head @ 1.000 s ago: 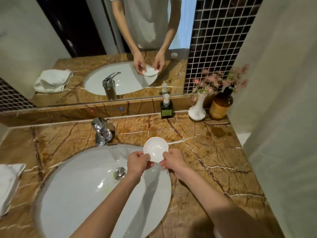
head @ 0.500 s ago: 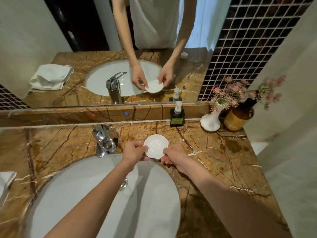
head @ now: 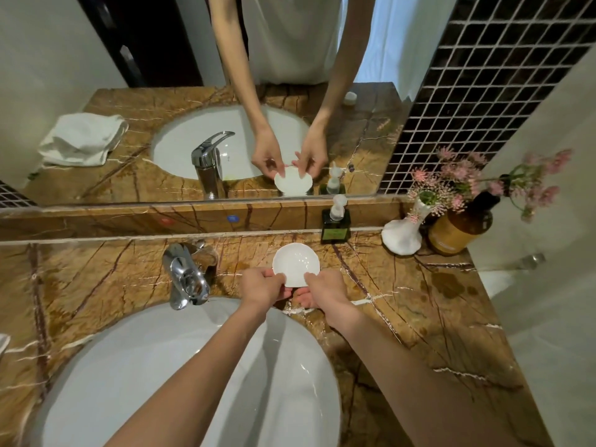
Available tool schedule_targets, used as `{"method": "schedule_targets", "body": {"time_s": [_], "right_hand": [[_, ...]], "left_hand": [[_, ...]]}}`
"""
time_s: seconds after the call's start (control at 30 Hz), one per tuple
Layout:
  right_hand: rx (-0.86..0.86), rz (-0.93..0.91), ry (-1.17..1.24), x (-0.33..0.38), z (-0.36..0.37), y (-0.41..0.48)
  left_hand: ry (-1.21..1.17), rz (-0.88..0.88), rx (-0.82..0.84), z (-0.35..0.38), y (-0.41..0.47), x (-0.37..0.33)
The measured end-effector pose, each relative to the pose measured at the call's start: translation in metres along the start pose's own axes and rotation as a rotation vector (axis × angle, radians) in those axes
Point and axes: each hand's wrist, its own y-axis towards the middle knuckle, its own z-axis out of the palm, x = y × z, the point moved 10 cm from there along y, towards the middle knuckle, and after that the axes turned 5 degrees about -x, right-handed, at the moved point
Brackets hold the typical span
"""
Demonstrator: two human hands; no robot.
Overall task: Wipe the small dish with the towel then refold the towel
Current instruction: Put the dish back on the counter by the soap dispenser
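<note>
White small dish (head: 296,263) pinched between left hand (head: 263,285) and right hand (head: 324,290) above countertop (head: 419,301)

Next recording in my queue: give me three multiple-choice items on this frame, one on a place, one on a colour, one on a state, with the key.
1. Where is the small round white dish?
A. in the white oval sink basin
B. above the brown marble counter, behind the basin
C. beside the white vase

2. What colour are the flowers in the white vase?
A. yellow
B. pink
C. blue

3. How is the dish held?
A. by both hands
B. by one hand
C. by neither

Key: 1 B, the dish sits over the counter, beyond the basin rim. 2 B, pink blooms. 3 A, left hand and right hand each pinch its near edge.
</note>
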Motion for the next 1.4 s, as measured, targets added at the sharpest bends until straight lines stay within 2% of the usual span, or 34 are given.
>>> {"method": "schedule_targets", "body": {"time_s": [0.67,0.73,0.83,0.93,1.0,1.13,1.23,1.3,1.4], "right_hand": [[-0.057,-0.061,-0.248,0.004,0.002,0.013],[-0.097,-0.116,-0.342,0.013,-0.002,0.012],[-0.188,-0.295,-0.579,0.038,-0.006,0.007],[-0.240,-0.448,-0.772,0.060,-0.007,0.003],[-0.243,-0.522,-0.861,0.071,-0.005,0.002],[-0.189,-0.651,-0.961,0.084,0.005,0.004],[-0.189,-0.709,-1.009,0.091,0.009,0.004],[-0.235,-0.702,-0.923,0.091,0.003,0.000],[-0.353,-0.581,-0.752,0.077,-0.019,-0.008]], "left_hand": [[-0.002,-0.065,-0.046,-0.004,0.009,0.011],[0.012,-0.110,-0.024,-0.001,0.004,0.015],[-0.009,-0.204,0.101,0.015,-0.009,0.024],[0.040,-0.197,0.177,0.018,-0.015,0.023],[0.118,-0.117,0.172,0.009,-0.012,0.017],[0.475,0.318,-0.004,-0.018,0.002,-0.022],[0.601,0.480,0.000,-0.013,0.009,-0.042],[0.690,0.569,0.049,-0.001,0.012,-0.051],[0.806,0.682,0.057,0.017,0.016,-0.065]]}}
